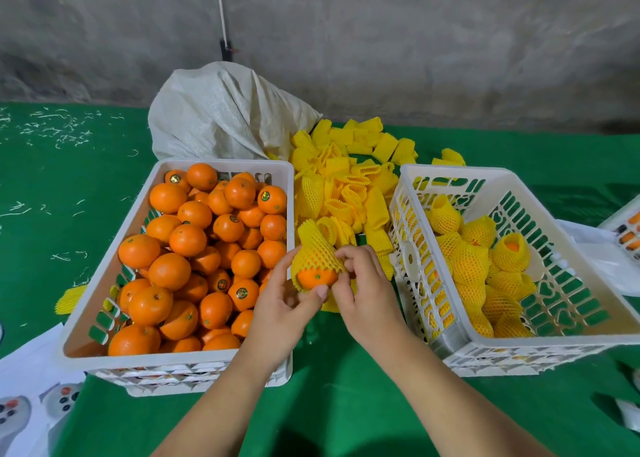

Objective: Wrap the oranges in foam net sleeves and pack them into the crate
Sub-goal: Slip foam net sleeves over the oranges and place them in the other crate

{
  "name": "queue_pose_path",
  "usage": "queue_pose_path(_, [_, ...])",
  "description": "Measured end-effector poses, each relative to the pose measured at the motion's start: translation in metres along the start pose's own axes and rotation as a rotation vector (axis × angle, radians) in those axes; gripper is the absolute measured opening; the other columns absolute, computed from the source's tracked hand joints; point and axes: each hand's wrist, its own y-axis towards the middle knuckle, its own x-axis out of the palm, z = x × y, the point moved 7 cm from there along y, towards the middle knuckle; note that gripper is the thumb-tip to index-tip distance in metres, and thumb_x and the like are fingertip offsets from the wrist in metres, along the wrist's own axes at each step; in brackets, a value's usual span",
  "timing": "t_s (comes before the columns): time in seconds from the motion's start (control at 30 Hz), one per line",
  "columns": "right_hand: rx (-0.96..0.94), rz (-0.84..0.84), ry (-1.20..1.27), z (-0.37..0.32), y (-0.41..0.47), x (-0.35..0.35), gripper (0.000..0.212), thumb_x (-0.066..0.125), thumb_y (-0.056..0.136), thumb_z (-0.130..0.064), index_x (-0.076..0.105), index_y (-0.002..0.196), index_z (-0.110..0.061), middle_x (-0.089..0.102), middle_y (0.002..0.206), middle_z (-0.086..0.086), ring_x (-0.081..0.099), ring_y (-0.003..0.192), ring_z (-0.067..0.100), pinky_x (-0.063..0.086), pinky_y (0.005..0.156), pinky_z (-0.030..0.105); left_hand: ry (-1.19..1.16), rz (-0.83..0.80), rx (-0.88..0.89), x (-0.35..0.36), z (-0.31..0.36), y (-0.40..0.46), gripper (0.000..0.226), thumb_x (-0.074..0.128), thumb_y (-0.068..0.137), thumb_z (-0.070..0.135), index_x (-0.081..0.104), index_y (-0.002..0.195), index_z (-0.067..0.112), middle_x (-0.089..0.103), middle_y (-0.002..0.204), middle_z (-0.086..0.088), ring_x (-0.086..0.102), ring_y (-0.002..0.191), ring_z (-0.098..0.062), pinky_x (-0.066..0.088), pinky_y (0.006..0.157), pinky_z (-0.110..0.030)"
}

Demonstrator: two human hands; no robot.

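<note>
Between the two crates I hold an orange (317, 277) partly covered by a yellow foam net sleeve (314, 245); its lower end still shows bare. My left hand (282, 304) grips the fruit from below and the left. My right hand (363, 283) pinches the sleeve's right edge. The white crate on the left (114, 238) is full of bare oranges (194, 249). In the white crate on the right (568, 245) lie several wrapped oranges (474, 262). A pile of empty yellow sleeves (346, 183) lies behind my hands.
A white woven sack (221, 114) slumps behind the left crate. Green cloth (346, 404) covers the table, against a grey wall. White paper and a small device (20, 411) sit at the front left. Another crate's corner (627, 228) shows at the far right.
</note>
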Motion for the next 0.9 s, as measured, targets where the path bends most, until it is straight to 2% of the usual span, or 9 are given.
queue_pose_path(0.13, [-0.03, 0.061, -0.02, 0.002, 0.004, -0.008, 0.015, 0.043, 0.094, -0.016, 0.053, 0.105, -0.016, 0.041, 0.111, -0.012, 0.047, 0.095, 0.004, 0.035, 0.078, 0.01, 0.046, 0.088, 0.068, 0.0, 0.005, -0.001, 0.069, 0.083, 0.092, 0.035, 0.044, 0.148, 0.026, 0.069, 0.129, -0.004, 0.072, 0.111, -0.024, 0.061, 0.089, -0.035])
queue_pose_path(0.23, [0.025, 0.09, 0.11, 0.002, -0.004, -0.003, 0.017, 0.041, 0.095, -0.016, 0.054, 0.104, -0.011, 0.054, 0.113, -0.005, 0.055, 0.105, 0.007, 0.045, 0.087, 0.02, 0.057, 0.148, 0.086, -0.004, 0.006, -0.003, 0.064, 0.081, 0.091, 0.031, 0.046, 0.144, 0.024, 0.068, 0.126, 0.001, 0.07, 0.111, -0.022, 0.059, 0.089, -0.032])
queue_pose_path(0.37, [0.12, 0.184, 0.191, 0.005, -0.009, -0.004, 0.011, 0.045, 0.096, -0.024, 0.054, 0.099, -0.028, 0.052, 0.078, -0.019, 0.05, 0.068, -0.001, 0.034, 0.061, 0.013, 0.15, 0.214, 0.028, -0.005, 0.01, -0.004, 0.052, 0.073, 0.088, 0.049, 0.061, 0.132, 0.026, 0.07, 0.122, 0.002, 0.07, 0.11, -0.019, 0.058, 0.087, -0.03])
queue_pose_path(0.43, [0.127, 0.107, 0.205, 0.0, -0.009, 0.005, 0.009, 0.049, 0.097, -0.029, 0.055, 0.105, -0.03, 0.053, 0.089, -0.02, 0.055, 0.078, 0.003, 0.04, 0.068, 0.016, 0.073, 0.241, -0.039, -0.008, 0.008, -0.002, 0.035, 0.072, 0.097, 0.036, 0.065, 0.127, 0.021, 0.074, 0.117, -0.004, 0.073, 0.104, -0.02, 0.058, 0.081, -0.029])
queue_pose_path(0.53, [0.142, -0.04, 0.213, -0.007, -0.011, 0.022, 0.043, 0.063, 0.093, -0.049, 0.053, 0.13, -0.028, 0.047, 0.115, -0.015, 0.056, 0.109, 0.014, 0.049, 0.085, 0.021, -0.122, 0.22, -0.121, -0.014, 0.005, 0.0, 0.033, 0.07, 0.1, 0.018, 0.055, 0.13, 0.018, 0.069, 0.115, -0.011, 0.072, 0.095, -0.017, 0.059, 0.074, -0.026])
queue_pose_path(0.6, [0.167, -0.046, 0.253, -0.005, -0.011, 0.023, 0.05, 0.064, 0.094, -0.055, 0.055, 0.135, -0.028, 0.046, 0.123, -0.016, 0.055, 0.117, 0.014, 0.052, 0.089, 0.021, -0.167, 0.184, -0.103, -0.014, 0.007, 0.001, 0.048, 0.075, 0.096, 0.023, 0.048, 0.135, 0.023, 0.066, 0.122, -0.009, 0.071, 0.103, -0.019, 0.059, 0.078, -0.028])
queue_pose_path(0.7, [0.193, 0.004, 0.264, 0.007, -0.008, 0.014, 0.029, 0.062, 0.099, -0.028, 0.067, 0.127, -0.024, 0.055, 0.118, -0.018, 0.061, 0.113, 0.009, 0.053, 0.09, 0.023, -0.142, 0.138, -0.071, -0.012, 0.006, 0.001, 0.057, 0.079, 0.094, 0.024, 0.047, 0.141, 0.025, 0.07, 0.125, 0.005, 0.071, 0.112, -0.016, 0.06, 0.084, -0.028])
queue_pose_path(0.8, [0.192, 0.046, 0.166, 0.01, -0.006, 0.003, 0.019, 0.061, 0.099, -0.007, 0.072, 0.114, -0.012, 0.062, 0.109, -0.004, 0.065, 0.097, 0.012, 0.057, 0.079, 0.034, -0.041, 0.208, -0.038, -0.014, 0.004, 0.0, 0.066, 0.085, 0.083, 0.036, 0.051, 0.139, 0.023, 0.06, 0.135, -0.009, 0.067, 0.119, -0.028, 0.061, 0.091, -0.043])
queue_pose_path(0.9, [0.041, 0.101, 0.054, -0.013, -0.007, -0.004, 0.018, 0.058, 0.094, -0.017, 0.071, 0.105, -0.01, 0.062, 0.102, -0.003, 0.059, 0.084, 0.007, 0.049, 0.07, 0.017, 0.014, 0.258, -0.022, -0.014, 0.003, -0.001, 0.067, 0.08, 0.082, 0.046, 0.052, 0.138, 0.025, 0.061, 0.132, -0.008, 0.066, 0.119, -0.031, 0.06, 0.096, -0.055])
